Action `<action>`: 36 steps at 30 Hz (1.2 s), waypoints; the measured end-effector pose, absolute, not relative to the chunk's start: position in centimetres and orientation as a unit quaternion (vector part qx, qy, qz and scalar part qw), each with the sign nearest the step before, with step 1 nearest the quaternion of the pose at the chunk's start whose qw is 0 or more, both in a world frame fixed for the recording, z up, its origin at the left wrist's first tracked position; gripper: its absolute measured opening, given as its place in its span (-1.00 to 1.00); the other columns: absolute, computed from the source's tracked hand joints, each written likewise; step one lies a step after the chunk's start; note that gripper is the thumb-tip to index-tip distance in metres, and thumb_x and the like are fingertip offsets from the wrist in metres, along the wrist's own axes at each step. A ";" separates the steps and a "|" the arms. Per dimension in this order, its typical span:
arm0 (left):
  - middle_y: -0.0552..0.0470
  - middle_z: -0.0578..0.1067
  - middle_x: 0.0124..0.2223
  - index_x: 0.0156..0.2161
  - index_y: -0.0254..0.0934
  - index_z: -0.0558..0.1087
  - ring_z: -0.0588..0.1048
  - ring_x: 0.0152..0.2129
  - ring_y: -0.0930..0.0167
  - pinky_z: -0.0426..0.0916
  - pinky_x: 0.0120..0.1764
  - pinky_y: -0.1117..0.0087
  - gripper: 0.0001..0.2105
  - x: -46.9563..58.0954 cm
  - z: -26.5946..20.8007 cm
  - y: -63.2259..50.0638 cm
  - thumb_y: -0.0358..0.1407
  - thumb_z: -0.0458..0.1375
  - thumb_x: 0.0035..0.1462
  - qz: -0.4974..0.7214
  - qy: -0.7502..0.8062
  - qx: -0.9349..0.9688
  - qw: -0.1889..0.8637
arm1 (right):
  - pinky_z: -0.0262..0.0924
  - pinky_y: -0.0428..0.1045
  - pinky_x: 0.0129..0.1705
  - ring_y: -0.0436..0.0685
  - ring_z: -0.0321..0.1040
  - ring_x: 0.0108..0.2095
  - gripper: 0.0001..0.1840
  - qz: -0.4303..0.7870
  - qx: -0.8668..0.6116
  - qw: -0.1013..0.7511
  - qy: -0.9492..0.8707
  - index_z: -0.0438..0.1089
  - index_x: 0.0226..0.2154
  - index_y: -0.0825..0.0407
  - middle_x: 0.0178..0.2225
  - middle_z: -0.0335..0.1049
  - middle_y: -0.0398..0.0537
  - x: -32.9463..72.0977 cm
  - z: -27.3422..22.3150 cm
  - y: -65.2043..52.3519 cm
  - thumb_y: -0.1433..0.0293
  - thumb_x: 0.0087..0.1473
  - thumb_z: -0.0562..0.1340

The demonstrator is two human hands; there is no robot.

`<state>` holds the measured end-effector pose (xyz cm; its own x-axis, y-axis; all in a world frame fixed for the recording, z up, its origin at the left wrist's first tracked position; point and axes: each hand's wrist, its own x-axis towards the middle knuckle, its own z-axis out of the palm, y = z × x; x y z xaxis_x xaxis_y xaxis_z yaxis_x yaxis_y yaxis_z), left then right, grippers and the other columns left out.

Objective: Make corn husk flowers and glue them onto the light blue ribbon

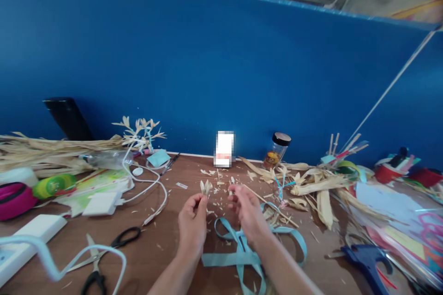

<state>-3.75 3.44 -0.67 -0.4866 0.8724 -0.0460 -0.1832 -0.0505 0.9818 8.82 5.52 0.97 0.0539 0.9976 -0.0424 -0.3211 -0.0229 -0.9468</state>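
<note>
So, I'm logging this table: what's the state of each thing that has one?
Left hand: pinching a pale papery flower
Right hand: fingers partly curled
Black-handled metal scissors: open
Clear black-lidded jar: closed
Clear plastic bottle: lying on its side
Light-blue flat ribbon: loosely looped
White boxy charger: cable plugged in

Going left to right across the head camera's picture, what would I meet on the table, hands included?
Pink object → scissors → left hand → right hand → dark blue tool.
</note>
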 end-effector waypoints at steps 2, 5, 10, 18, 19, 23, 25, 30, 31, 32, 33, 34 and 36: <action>0.16 0.36 -0.58 -0.38 -0.33 0.43 0.28 -0.68 0.53 0.18 -0.57 0.51 -0.70 -4.4 -0.1 3.6 -0.12 0.19 -0.18 0.680 0.563 0.294 0.367 | 0.24 -0.11 -0.49 -0.02 0.29 -0.48 -0.76 0.574 -0.414 0.615 -0.348 0.36 -0.40 0.05 -0.41 0.35 -0.10 10.1 2.9 6.0 0.22 -0.02 0.17; 0.20 0.30 -0.59 -0.35 -0.29 0.39 0.20 -0.70 0.57 0.12 -0.59 0.54 -0.73 -5.8 0.8 4.3 -0.14 0.16 -0.13 0.732 0.560 0.249 0.298 | 0.22 -0.13 -0.54 -0.04 0.28 -0.52 -0.81 0.560 -0.412 0.643 -0.322 0.33 -0.35 0.04 -0.43 0.34 -0.11 11.7 5.7 6.7 0.28 -0.05 0.20; 0.21 0.30 -0.55 -0.35 -0.28 0.36 0.17 -0.69 0.60 0.13 -0.55 0.55 -0.79 -7.8 1.4 5.5 -0.19 0.13 -0.08 0.781 0.542 0.193 0.244 | 0.16 -0.12 -0.56 -0.01 0.27 -0.54 -0.83 0.421 -0.469 0.479 -0.611 0.32 -0.31 0.02 -0.48 0.35 -0.13 9.8 6.5 7.4 0.33 0.06 0.08; 0.12 0.39 -0.49 -0.35 -0.33 0.39 0.31 -0.59 0.54 0.19 -0.53 0.52 -0.77 -8.2 0.9 6.0 -0.21 0.15 -0.13 0.779 0.537 0.163 0.280 | 0.14 -0.05 -0.30 0.09 0.33 -0.31 -0.78 0.157 -0.447 0.150 -0.868 0.44 -0.32 -0.09 -0.33 0.39 -0.09 1.6 1.4 8.9 0.46 -0.01 0.13; 0.12 0.38 -0.50 -0.35 -0.33 0.38 0.31 -0.60 0.54 0.19 -0.53 0.52 -0.77 -8.2 0.9 6.0 -0.21 0.15 -0.13 0.779 0.534 0.165 0.283 | 0.14 -0.05 -0.30 0.10 0.33 -0.30 -0.78 0.145 -0.448 0.131 -0.872 0.44 -0.31 -0.10 -0.32 0.38 -0.08 1.2 1.0 9.2 0.46 -0.02 0.14; 0.14 0.37 -0.52 -0.36 -0.33 0.38 0.30 -0.62 0.55 0.19 -0.54 0.52 -0.77 -8.2 0.9 5.9 -0.22 0.16 -0.14 0.780 0.532 0.167 0.284 | 0.14 0.00 -0.31 0.17 0.31 -0.27 -0.86 0.115 -0.451 0.083 -0.881 0.44 -0.40 0.00 -0.31 0.34 0.02 1.1 0.6 10.0 0.44 -0.05 0.17; 0.13 0.38 -0.51 -0.36 -0.33 0.38 0.31 -0.62 0.54 0.19 -0.54 0.52 -0.77 -8.1 0.9 5.9 -0.21 0.15 -0.14 0.778 0.533 0.168 0.287 | 0.13 0.00 -0.30 0.19 0.28 -0.24 -0.90 0.107 -0.451 0.079 -0.882 0.43 -0.45 0.03 -0.30 0.33 0.05 1.6 0.7 10.0 0.45 -0.08 0.19; 0.13 0.39 -0.50 -0.36 -0.32 0.39 0.32 -0.61 0.53 0.19 -0.52 0.50 -0.76 -8.0 0.6 6.0 -0.20 0.16 -0.15 0.772 0.538 0.169 0.292 | 0.10 -0.03 -0.31 0.13 0.29 -0.30 -0.84 0.116 -0.464 0.113 -0.871 0.37 -0.36 0.01 -0.38 0.39 -0.03 3.3 1.4 9.4 0.49 -0.03 0.11; 0.13 0.39 -0.50 -0.36 -0.32 0.40 0.31 -0.61 0.53 0.19 -0.52 0.50 -0.76 -8.0 0.5 6.0 -0.20 0.16 -0.16 0.768 0.542 0.170 0.295 | 0.09 -0.04 -0.33 0.12 0.30 -0.34 -0.82 0.122 -0.468 0.125 -0.866 0.35 -0.32 0.00 -0.41 0.39 -0.05 3.6 1.6 9.2 0.48 -0.01 0.09; 0.14 0.39 -0.50 -0.35 -0.32 0.40 0.30 -0.62 0.54 0.18 -0.52 0.50 -0.75 -7.9 0.3 6.0 -0.19 0.16 -0.16 0.764 0.545 0.172 0.300 | 0.09 -0.05 -0.35 0.11 0.31 -0.36 -0.81 0.129 -0.471 0.138 -0.862 0.33 -0.29 -0.02 -0.43 0.40 -0.08 4.0 1.8 9.0 0.47 0.01 0.08; 0.15 0.38 -0.51 -0.35 -0.32 0.40 0.28 -0.64 0.54 0.18 -0.53 0.51 -0.74 -7.9 0.2 6.0 -0.18 0.16 -0.16 0.759 0.547 0.174 0.307 | 0.08 -0.06 -0.35 0.10 0.31 -0.37 -0.80 0.137 -0.472 0.154 -0.857 0.32 -0.27 -0.04 -0.43 0.41 -0.11 4.3 2.0 8.9 0.46 0.02 0.07; 0.16 0.37 -0.51 -0.35 -0.32 0.41 0.27 -0.65 0.55 0.17 -0.53 0.51 -0.73 -7.7 0.0 6.0 -0.17 0.17 -0.16 0.753 0.548 0.178 0.318 | 0.08 -0.07 -0.35 0.08 0.31 -0.38 -0.79 0.144 -0.472 0.170 -0.853 0.31 -0.26 -0.05 -0.42 0.41 -0.13 4.6 2.2 8.7 0.46 0.02 0.06; 0.18 0.36 -0.51 -0.34 -0.31 0.41 0.25 -0.65 0.57 0.16 -0.54 0.52 -0.72 -7.4 -0.2 6.0 -0.16 0.18 -0.18 0.746 0.540 0.185 0.343 | 0.09 -0.10 -0.35 0.05 0.31 -0.37 -0.80 0.157 -0.469 0.201 -0.846 0.31 -0.28 -0.04 -0.41 0.41 -0.16 5.4 2.4 8.2 0.47 0.03 0.05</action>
<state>-7.38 5.97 -0.23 -0.6961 0.7115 -0.0959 -0.3125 -0.1800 0.9327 5.39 8.20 2.35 -0.4797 0.8561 0.1922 0.7297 0.5108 -0.4545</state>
